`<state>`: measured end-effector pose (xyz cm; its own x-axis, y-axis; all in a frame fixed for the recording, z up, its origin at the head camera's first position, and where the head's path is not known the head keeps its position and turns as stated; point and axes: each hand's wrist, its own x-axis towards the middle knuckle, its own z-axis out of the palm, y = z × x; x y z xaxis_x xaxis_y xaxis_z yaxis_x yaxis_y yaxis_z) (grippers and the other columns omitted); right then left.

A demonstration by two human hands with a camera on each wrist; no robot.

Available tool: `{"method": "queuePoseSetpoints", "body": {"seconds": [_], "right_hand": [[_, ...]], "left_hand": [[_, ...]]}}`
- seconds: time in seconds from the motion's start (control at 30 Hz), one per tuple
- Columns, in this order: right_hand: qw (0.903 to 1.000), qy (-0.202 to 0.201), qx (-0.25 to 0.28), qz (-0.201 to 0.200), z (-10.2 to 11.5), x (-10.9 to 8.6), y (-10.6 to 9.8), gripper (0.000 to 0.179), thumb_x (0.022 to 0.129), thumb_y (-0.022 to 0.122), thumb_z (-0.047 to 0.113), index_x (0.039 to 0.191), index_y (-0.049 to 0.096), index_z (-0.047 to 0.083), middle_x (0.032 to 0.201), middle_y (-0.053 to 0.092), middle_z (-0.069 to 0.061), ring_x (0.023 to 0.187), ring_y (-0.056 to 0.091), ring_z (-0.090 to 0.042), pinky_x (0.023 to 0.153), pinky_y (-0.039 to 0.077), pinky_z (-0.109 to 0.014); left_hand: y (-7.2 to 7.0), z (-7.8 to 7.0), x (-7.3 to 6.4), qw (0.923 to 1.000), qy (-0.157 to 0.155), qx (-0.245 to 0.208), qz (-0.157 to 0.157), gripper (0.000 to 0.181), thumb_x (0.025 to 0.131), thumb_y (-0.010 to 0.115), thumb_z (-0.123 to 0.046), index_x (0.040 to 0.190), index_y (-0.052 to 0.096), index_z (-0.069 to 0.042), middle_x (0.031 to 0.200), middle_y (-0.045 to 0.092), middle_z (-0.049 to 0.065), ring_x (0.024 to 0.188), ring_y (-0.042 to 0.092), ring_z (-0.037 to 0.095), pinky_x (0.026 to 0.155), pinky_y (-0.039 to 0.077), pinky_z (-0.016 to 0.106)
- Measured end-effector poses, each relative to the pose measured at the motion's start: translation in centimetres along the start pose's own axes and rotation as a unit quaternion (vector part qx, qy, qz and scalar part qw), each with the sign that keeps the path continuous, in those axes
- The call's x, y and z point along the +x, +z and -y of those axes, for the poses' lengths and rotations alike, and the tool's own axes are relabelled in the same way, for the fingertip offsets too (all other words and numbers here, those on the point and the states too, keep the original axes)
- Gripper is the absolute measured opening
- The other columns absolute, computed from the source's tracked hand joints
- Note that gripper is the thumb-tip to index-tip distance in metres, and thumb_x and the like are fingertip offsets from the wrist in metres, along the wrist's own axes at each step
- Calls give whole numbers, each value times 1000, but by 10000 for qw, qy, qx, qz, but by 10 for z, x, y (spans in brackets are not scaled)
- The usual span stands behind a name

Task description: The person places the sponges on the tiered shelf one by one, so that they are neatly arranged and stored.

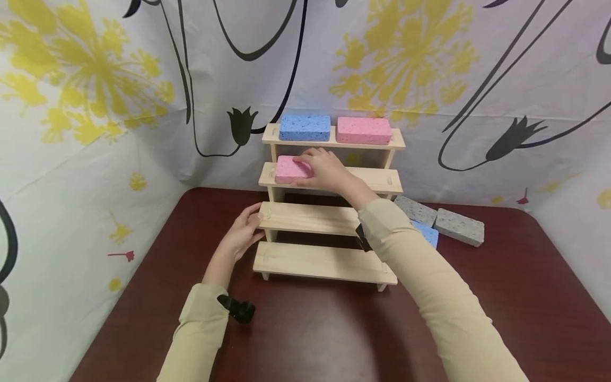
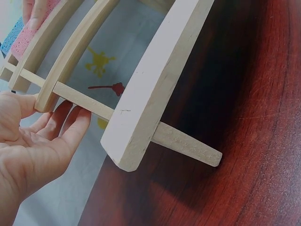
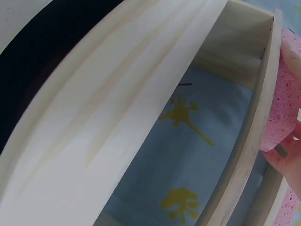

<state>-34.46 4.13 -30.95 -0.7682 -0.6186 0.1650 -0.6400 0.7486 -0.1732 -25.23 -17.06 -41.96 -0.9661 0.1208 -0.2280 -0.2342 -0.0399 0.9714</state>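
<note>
A tiered wooden rack stands on the table. My right hand grips a pink sponge at the left end of the second tier from the top, thumb on the near side. In the right wrist view that sponge shows at the right edge, partly covered by the fingers. My left hand holds the left end of the tier below; the left wrist view shows its fingers curled under the wood. On the top tier lie a blue sponge and another pink sponge.
Right of the rack, two grey sponges and a blue sponge lie on the dark red table, the blue one partly hidden by my right sleeve. A patterned cloth hangs behind and along the sides.
</note>
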Motion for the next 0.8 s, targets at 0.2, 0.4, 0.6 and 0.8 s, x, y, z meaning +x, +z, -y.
{"method": "queuePoseSetpoints", "body": {"seconds": [0.2, 0.4, 0.6, 0.8], "right_hand": [[9987, -284, -81, -427, -1, -6, 7, 62, 82, 64, 44, 132, 49, 11, 133, 49, -14, 124, 42, -32, 106, 32, -47], [9970, -405, -211, -622, -9, -17, 9, 71, 79, 65, 51, 134, 45, 12, 138, 43, -14, 128, 38, -34, 109, 26, -49], [9983, -189, -38, -548, -16, -23, 6, 74, 76, 68, 50, 135, 44, 12, 136, 43, -17, 125, 40, -36, 105, 31, -51], [9980, -217, 129, -587, -16, -25, 8, 72, 75, 70, 47, 132, 47, 10, 133, 46, -16, 120, 43, -35, 102, 35, -50]], "left_hand": [[-1, -1, -2, 10000, -2, 60, -29, 50, 101, 32, -20, 147, 14, -18, 144, 25, 17, 134, 30, 29, 111, 28, 46], [2, -1, 0, 10000, -45, -47, -33, 49, 100, 33, -20, 146, 16, -19, 144, 26, 16, 133, 32, 28, 111, 27, 46], [1, 0, 1, 10000, -5, -27, -86, 49, 100, 33, -21, 146, 17, -19, 144, 27, 15, 133, 32, 28, 111, 28, 46], [0, 0, 0, 9999, -50, 3, -106, 49, 100, 33, -21, 146, 17, -19, 144, 26, 15, 134, 32, 28, 111, 28, 46]]}}
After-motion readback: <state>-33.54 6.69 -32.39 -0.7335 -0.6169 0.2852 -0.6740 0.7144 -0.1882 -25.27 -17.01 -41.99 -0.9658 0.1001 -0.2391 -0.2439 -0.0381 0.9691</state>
